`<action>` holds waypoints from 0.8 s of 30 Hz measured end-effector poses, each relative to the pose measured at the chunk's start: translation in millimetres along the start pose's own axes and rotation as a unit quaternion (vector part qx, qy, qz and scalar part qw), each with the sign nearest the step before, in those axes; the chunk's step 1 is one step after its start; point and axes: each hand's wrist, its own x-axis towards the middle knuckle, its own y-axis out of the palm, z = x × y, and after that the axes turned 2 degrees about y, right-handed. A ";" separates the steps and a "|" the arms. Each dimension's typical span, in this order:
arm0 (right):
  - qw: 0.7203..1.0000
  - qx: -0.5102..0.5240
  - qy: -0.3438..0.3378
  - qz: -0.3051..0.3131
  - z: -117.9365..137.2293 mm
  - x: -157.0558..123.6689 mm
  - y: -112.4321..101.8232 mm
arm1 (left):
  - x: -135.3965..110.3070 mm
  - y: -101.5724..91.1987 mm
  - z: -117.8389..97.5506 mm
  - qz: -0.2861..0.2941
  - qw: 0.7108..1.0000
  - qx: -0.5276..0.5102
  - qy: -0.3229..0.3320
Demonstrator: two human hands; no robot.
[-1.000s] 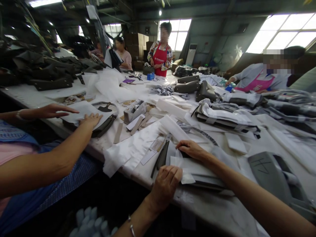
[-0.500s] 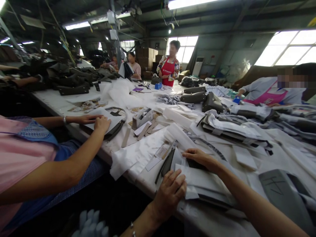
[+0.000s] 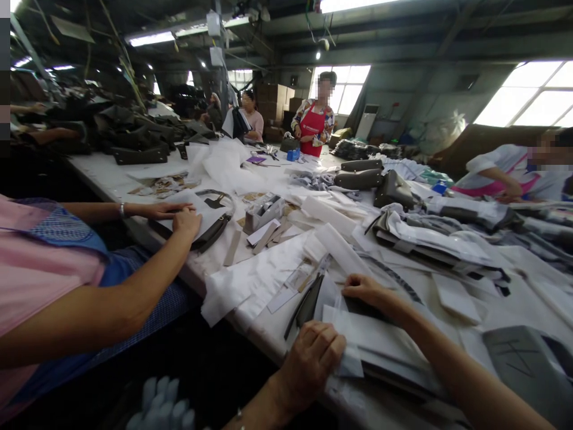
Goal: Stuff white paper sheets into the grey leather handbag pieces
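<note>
My left hand (image 3: 313, 357) is at the near edge of the table, fingers curled over the corner of a white wrapping sheet (image 3: 371, 334) that covers a flat dark bag piece (image 3: 394, 373). My right hand (image 3: 369, 291) lies on the far side of the same sheet, fingers bent and pressing on it and on the dark piece showing under it. A dark strap (image 3: 307, 304) lies just left of both hands.
A co-worker's arms (image 3: 179, 220) at the left press on another white-wrapped dark bag. The long white table (image 3: 107, 176) carries white sheets, paper strips, a tape dispenser (image 3: 264, 212), grey bags (image 3: 358, 177) and dark bag piles. Other people work at the far end and right side.
The camera has tilted up and shifted slightly. My hands have stayed on the sheet, the left gripping its corner more tightly. The co-worker's hands drew closer together on their bag.
</note>
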 end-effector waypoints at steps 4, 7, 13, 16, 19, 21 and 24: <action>0.999 -0.023 0.029 0.001 1.0 4.8 2.7 | 1.0 -1.3 -1.0 0.004 1.000 -0.002 0.000; 0.999 -0.003 0.015 0.043 0.7 7.0 2.0 | 0.8 -1.2 -1.3 0.007 1.000 -0.002 -0.001; 0.999 -0.001 -0.032 0.042 4.8 0.8 7.1 | -1.2 -0.1 -0.1 0.014 1.000 0.021 0.013; 0.996 -0.038 -0.079 -0.005 7.5 -1.1 8.8 | -2.5 1.9 0.8 0.018 0.999 0.044 0.019; 0.994 -0.045 -0.094 -0.030 11.7 -1.2 8.0 | -2.6 4.2 1.3 0.008 0.999 0.046 0.018; 0.993 -0.048 -0.098 -0.051 18.0 -6.0 7.8 | -1.4 4.3 1.3 0.002 0.999 0.033 0.014; 0.981 -0.049 -0.139 -0.126 32.8 -33.2 10.6 | 1.1 1.8 0.9 0.012 1.000 0.023 0.012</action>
